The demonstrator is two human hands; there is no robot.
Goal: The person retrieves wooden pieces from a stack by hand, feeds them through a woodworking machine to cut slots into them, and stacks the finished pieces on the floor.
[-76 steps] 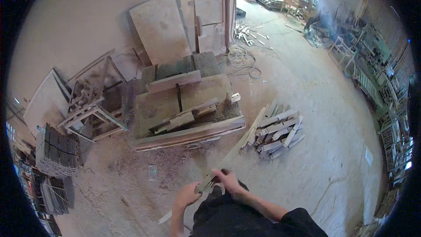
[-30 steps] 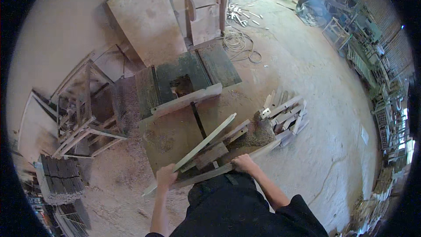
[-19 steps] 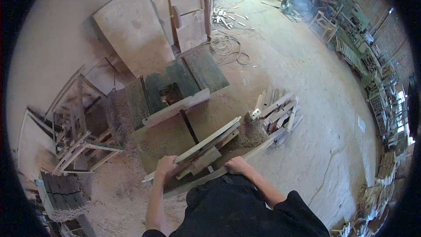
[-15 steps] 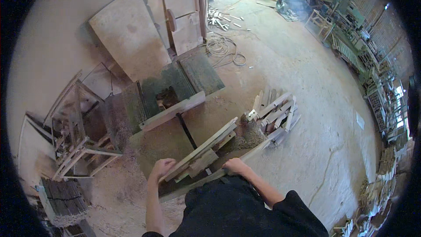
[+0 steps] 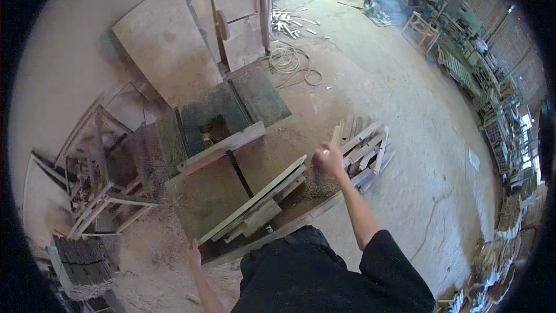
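Long wooden strips (image 5: 253, 199) lie side by side on a low wooden bench (image 5: 310, 215) in front of me, with a short wooden board (image 5: 255, 218) against their near side. My left hand (image 5: 194, 253) is at the near left end of the strips and touches the outer one; its fingers are too small and partly hidden to read. Past their far end, my right hand (image 5: 330, 161) is curled beside a pile of cut wood pieces (image 5: 365, 149). Something small and pale shows at its fingers, but I cannot make out what it is.
Beyond the strips stands a machine table (image 5: 260, 97) with a wooden fence (image 5: 222, 146). A wooden frame (image 5: 110, 197) is on the left, near bundled dark slats (image 5: 84, 258). Large panels (image 5: 168, 43) lean on the wall. A coiled hose (image 5: 289, 61) lies on the floor.
My right hand has gone from the bench's near edge forward and right to the wood pile. My left hand has slid back to the strips' near end. The strips have shifted slightly left.
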